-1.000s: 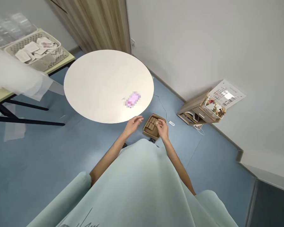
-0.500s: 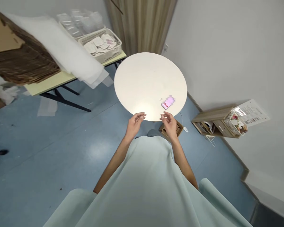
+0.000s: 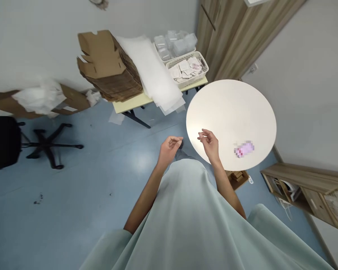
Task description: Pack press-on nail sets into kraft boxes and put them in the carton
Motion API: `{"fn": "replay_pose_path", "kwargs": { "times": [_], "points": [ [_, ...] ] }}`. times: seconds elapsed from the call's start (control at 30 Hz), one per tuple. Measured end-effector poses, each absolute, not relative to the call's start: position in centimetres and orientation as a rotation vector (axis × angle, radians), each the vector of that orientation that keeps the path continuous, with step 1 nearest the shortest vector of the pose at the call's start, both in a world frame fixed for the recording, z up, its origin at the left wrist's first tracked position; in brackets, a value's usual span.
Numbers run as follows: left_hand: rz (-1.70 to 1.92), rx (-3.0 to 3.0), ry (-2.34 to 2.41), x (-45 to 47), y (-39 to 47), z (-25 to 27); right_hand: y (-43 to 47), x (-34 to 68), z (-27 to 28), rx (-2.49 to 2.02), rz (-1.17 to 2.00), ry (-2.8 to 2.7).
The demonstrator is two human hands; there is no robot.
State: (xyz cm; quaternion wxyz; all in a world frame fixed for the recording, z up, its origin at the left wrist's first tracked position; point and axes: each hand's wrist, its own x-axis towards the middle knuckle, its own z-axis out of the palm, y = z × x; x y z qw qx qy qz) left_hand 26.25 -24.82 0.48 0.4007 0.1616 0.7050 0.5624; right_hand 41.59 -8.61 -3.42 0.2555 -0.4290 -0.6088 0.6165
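Observation:
My left hand [image 3: 169,150] is held out over the blue floor, left of the round white table [image 3: 231,108]. Its fingers bend loosely toward the thumb, and I see nothing in them. Over the table's near left edge hovers my right hand [image 3: 210,145], fingers apart and slightly curved, also holding nothing. A phone-like pink and purple thing [image 3: 244,149], blurred by pixels, lies on the tabletop to the right of that hand.
A pale yellow table [image 3: 133,102] bears stacked flat cardboard boxes [image 3: 104,56], white sheets [image 3: 154,75] and a basket [image 3: 193,79] of small packets. A black swivel chair [image 3: 4,142] stands left. Right are a wooden shelf unit [image 3: 301,176] and, under the round table, a box [image 3: 236,180].
My view has swung left, so the round table sits further right and the chair shows. My left thumb and fingers are closer together. Both hands stay raised in front of me.

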Motion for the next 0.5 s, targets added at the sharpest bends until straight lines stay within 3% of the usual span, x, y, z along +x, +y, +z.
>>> {"fn": "replay_pose_path", "kwargs": {
  "times": [0.23, 0.5],
  "points": [
    [1.351, 0.421, 1.849, 15.2, -22.1, 0.5, -4.8, 28.9, -4.2, -1.153, 1.771, -1.666],
    [1.281, 0.492, 1.793, 6.3, -16.3, -1.9, -1.9, 22.0, -2.4, -1.14, 1.744, -1.676]
  ]
}}
